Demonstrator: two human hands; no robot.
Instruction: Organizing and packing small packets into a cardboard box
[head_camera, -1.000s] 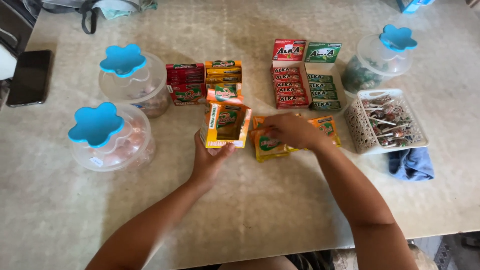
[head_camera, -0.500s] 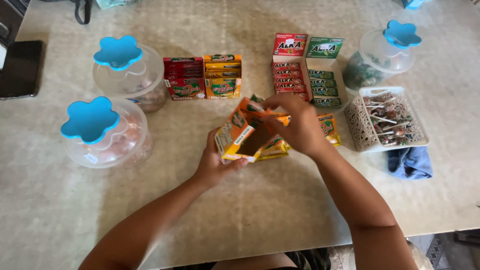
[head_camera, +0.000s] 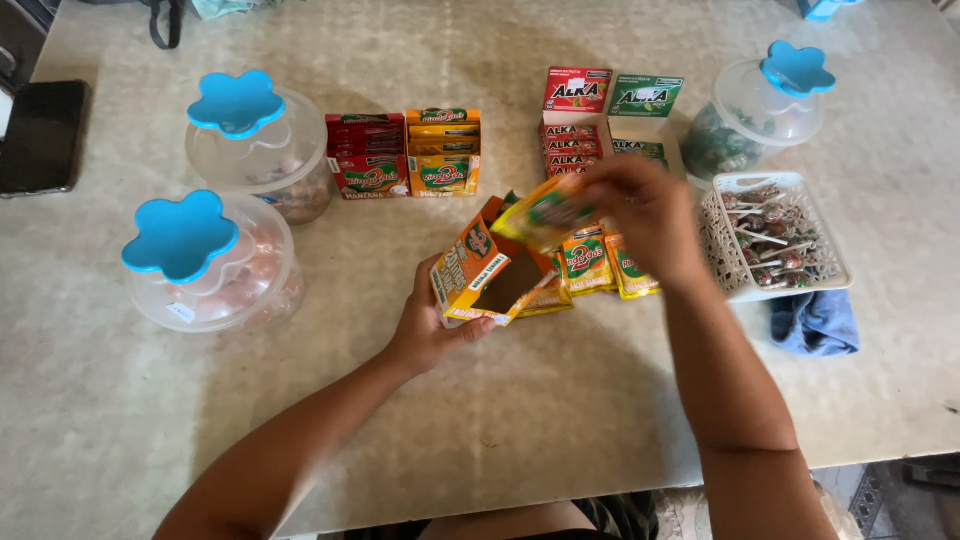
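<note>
My left hand holds an open orange cardboard box tilted up off the table, its empty brown inside facing me. My right hand grips a small yellow-and-green packet just above the box's open top. More yellow packets lie on the table beside and behind the box, under my right hand.
Two clear jars with blue flower lids stand at left, a third at back right. Red and orange display boxes, red and green boxes, a white basket of lollipops, a blue cloth and a black phone surround them.
The left hand lifted the orange box from the table and tilted it open. The right hand picked a yellow packet from the pile and brought it over the box.
</note>
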